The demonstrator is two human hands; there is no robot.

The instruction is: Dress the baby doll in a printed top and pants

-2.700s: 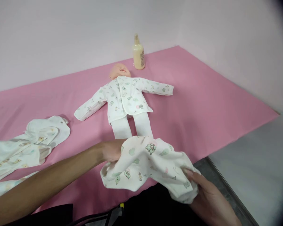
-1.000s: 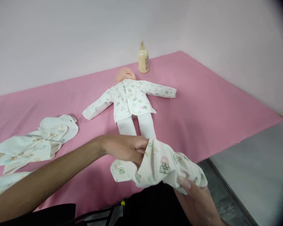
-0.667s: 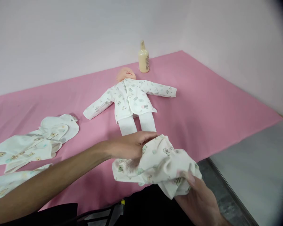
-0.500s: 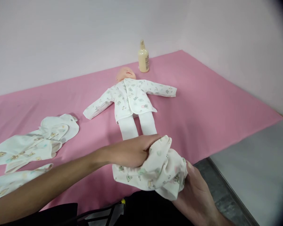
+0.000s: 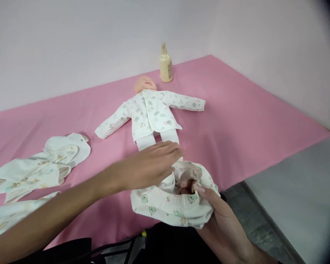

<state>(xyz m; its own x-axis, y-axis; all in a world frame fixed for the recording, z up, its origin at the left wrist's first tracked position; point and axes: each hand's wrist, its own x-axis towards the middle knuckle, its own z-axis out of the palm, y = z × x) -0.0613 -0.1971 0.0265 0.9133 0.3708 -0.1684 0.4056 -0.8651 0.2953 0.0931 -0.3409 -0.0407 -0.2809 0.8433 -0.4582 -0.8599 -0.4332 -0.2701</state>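
Note:
A doll (image 5: 145, 85) lies on its back, dressed in a white printed jacket (image 5: 154, 113) with outstretched sleeves and white leg coverings. My right hand (image 5: 220, 216) grips the elastic edge of white printed baby pants (image 5: 176, 203), thumb outside and fingertips showing inside the opening. The pants are bunched around a white-covered lower leg of the doll. My left hand (image 5: 156, 163) is over the doll's legs, just above the pants. Its fingers are blurred and partly hidden, so whether it touches a leg is unclear.
A pink-covered table (image 5: 250, 121) bears everything and ends at the near right. A pump bottle (image 5: 165, 66) stands behind the doll's head. White printed baby clothes (image 5: 44, 165) lie on the left, with another printed cloth (image 5: 19, 212) nearer. A wall (image 5: 99, 44) rises behind.
My left hand has come off the pants and moved up over the doll's legs. The pants' opening now shows, with my right fingers inside it.

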